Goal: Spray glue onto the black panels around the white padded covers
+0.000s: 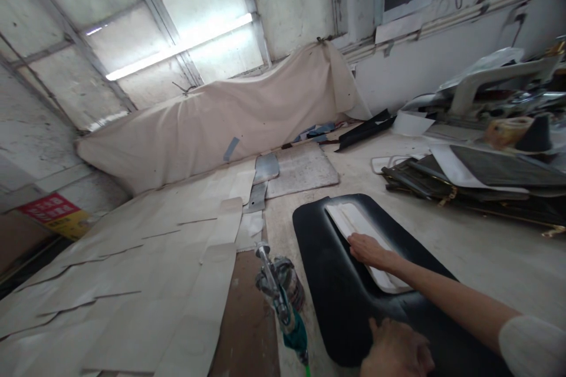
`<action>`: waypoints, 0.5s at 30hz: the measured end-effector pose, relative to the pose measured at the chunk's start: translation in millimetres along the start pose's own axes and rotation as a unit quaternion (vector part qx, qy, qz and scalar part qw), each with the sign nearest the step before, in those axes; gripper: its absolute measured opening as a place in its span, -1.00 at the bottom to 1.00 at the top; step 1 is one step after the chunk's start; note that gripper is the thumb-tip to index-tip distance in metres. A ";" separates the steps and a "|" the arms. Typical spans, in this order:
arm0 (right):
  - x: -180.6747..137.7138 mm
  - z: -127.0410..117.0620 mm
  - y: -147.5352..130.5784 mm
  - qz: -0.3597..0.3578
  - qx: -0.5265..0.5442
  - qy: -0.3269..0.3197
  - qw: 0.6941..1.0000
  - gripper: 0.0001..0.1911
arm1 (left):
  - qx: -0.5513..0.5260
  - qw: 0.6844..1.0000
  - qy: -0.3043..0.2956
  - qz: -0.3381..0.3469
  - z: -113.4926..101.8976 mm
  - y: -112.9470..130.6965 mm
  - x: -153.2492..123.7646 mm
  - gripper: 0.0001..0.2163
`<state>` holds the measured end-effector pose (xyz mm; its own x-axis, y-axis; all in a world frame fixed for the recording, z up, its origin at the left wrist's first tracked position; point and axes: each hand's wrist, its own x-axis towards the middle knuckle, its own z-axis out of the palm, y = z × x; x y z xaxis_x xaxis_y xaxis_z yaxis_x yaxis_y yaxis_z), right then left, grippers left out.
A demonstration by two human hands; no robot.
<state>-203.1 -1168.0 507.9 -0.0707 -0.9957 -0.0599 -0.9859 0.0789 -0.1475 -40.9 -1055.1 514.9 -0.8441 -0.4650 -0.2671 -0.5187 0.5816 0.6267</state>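
A black leather-like panel lies flat on the worktable. A white strip lies along the panel's right side. My right hand rests flat on this strip, fingers stretched out, with the arm coming in from the lower right in a white sleeve. My left hand sits at the bottom edge of the view on the near part of the panel, thumb apart. Its fingers are partly cut off, so its grip is unclear.
A metal spray gun with a green hose fitting stands just left of the panel. Overlapping sheets of beige paper cover the table's left half. A beige cloth drapes the back. Stacked dark panels and tools crowd the right.
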 end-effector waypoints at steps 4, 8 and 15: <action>-1.2 6.7 -1.0 -0.020 0.003 0.003 1.000 -0.77 | -0.008 1.000 -0.016 0.000 4.5 -0.1 4.1 -0.70; -3.0 16.0 10.1 -0.045 0.019 0.004 0.999 -0.74 | -0.032 0.999 0.013 -0.020 17.2 -1.4 5.5 -0.71; -6.7 28.9 20.2 -0.076 0.051 0.016 0.996 -0.62 | -0.061 0.997 -0.047 -0.030 -4.6 18.5 -5.9 -0.51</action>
<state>-218.1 -1158.4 476.8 0.0706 -0.9975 0.0027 -0.9655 -0.0690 -0.2512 -44.9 -1044.7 531.5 -0.8236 -0.4285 -0.3715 -0.5538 0.4665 0.6897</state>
